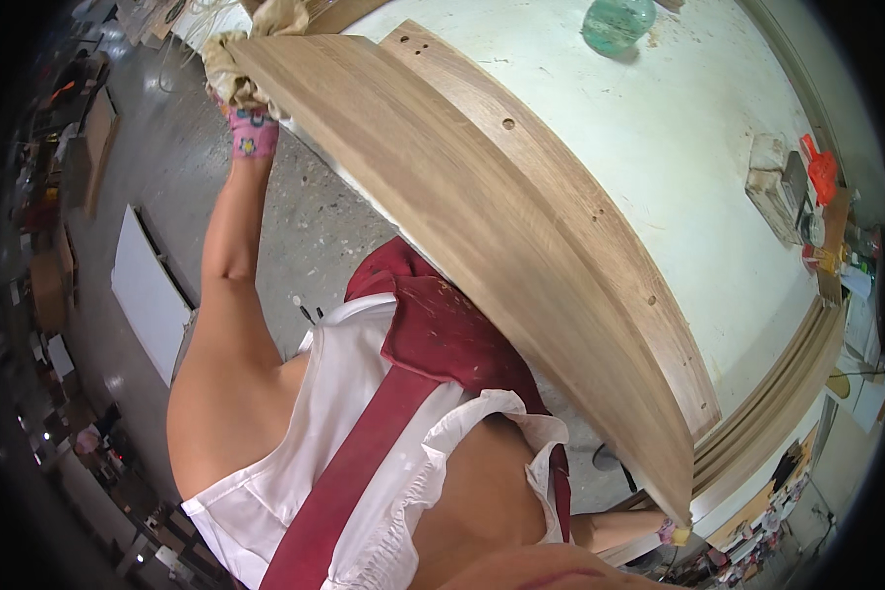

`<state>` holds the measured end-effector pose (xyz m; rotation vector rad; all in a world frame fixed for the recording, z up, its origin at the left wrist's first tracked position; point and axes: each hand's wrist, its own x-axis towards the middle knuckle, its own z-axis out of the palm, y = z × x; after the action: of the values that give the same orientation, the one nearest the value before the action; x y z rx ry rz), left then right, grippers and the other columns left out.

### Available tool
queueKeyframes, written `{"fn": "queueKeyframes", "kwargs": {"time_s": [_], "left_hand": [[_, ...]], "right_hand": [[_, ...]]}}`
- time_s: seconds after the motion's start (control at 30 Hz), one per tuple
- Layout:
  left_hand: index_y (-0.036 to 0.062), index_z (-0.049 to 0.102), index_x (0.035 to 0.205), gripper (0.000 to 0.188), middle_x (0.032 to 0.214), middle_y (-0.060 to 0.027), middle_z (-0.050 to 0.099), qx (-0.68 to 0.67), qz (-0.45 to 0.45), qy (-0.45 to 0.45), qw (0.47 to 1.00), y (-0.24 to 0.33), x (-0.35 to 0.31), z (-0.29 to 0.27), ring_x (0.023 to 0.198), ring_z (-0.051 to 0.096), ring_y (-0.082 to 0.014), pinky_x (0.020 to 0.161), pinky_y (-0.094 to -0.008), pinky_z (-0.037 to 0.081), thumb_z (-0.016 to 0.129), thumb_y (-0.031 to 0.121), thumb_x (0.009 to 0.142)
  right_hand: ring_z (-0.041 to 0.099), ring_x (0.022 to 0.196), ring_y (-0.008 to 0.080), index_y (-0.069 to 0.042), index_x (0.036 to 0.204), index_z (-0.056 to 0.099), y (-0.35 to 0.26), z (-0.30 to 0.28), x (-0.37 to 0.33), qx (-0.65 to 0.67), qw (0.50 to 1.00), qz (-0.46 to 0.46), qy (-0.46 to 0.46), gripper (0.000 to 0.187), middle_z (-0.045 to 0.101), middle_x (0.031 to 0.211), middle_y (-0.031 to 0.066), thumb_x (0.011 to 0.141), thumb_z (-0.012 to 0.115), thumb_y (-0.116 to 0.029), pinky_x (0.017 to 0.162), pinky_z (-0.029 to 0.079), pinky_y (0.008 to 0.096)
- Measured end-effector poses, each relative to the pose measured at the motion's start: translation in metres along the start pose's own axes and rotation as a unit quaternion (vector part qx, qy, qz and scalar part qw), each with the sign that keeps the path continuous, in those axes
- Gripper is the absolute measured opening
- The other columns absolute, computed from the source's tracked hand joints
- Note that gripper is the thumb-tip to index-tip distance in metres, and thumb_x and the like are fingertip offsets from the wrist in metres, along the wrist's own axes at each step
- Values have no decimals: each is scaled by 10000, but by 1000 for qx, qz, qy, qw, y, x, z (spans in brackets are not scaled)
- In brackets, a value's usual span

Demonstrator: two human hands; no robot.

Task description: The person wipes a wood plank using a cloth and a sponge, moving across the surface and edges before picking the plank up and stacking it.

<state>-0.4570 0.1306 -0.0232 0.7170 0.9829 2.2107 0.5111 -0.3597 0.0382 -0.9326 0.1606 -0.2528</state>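
Note:
A long wood-grain board (482, 226) stretches diagonally across the view, close in front of my body. At its far left end my left hand (234, 77), in a cream glove with a pink flowered cuff, is closed around the board's end. My right hand (673, 534) is at the near right end, holding the board there; most of its fingers are hidden. A second wood-grain panel (580, 211) with several drilled holes lies on the white worktable (708, 147), just behind the held board and partly covered by it.
A greenish clear jar (618, 26) stands at the back of the table. Along the right are a whitish block (772, 187), a red-orange item (818, 169) and stacked wooden strips (767, 393). A white panel (147, 285) sits on the grey floor (310, 211) at left.

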Motion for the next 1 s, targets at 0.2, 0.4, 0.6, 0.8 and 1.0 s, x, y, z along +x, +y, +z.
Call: {"fn": "queueKeyframes", "kwargs": {"time_s": [0.2, 0.4, 0.6, 0.8, 1.0], "left_hand": [[92, 535, 1220, 341, 1072, -16, 611, 204, 15, -55, 977, 29, -32, -38, 883, 582, -149, 798, -353, 498, 408, 301, 982], [28, 627, 1041, 193, 1018, -45, 648, 493, -95, 139, 853, 27, -90, -63, 894, 590, -173, 771, -304, 489, 618, 147, 889], [43, 602, 1101, 227, 1048, -86, 642, 399, 40, -91, 912, 42, -122, 3, 906, 623, -182, 783, -316, 532, 620, 135, 894], [93, 633, 1119, 384, 1157, -76, 604, 243, 39, -581, 776, -17, -212, 82, 1043, 585, -223, 891, -362, 483, 749, 136, 756], [63, 605, 1141, 412, 1191, -126, 588, 224, -200, -743, 599, -36, -235, 82, 1068, 575, -210, 897, -341, 471, 722, 220, 780]], "right_hand": [[561, 1088, 296, -32, 1236, 518, 12, -8, -13, -183, 982, -34, -27, 543, 565, 1221, 161, 839, 629, -385, 892, 489, 410], [568, 1074, 303, -44, 1235, 522, 39, 4, -40, -266, 960, -57, -72, 514, 565, 1213, 156, 838, 635, -351, 895, 490, 425], [575, 1061, 309, -55, 1233, 525, 105, 61, -120, -282, 918, -77, -269, 489, 566, 1205, 151, 837, 641, -317, 898, 492, 440], [575, 1065, 221, -15, 1279, 500, 168, 163, -479, -222, 681, 172, -676, 482, 576, 1196, 118, 915, 604, -313, 904, 503, 378], [657, 940, 290, -113, 1272, 495, 149, 191, -787, -236, 252, 17, -938, 535, 650, 1017, 157, 825, 671, -350, 786, 578, 360]]}}
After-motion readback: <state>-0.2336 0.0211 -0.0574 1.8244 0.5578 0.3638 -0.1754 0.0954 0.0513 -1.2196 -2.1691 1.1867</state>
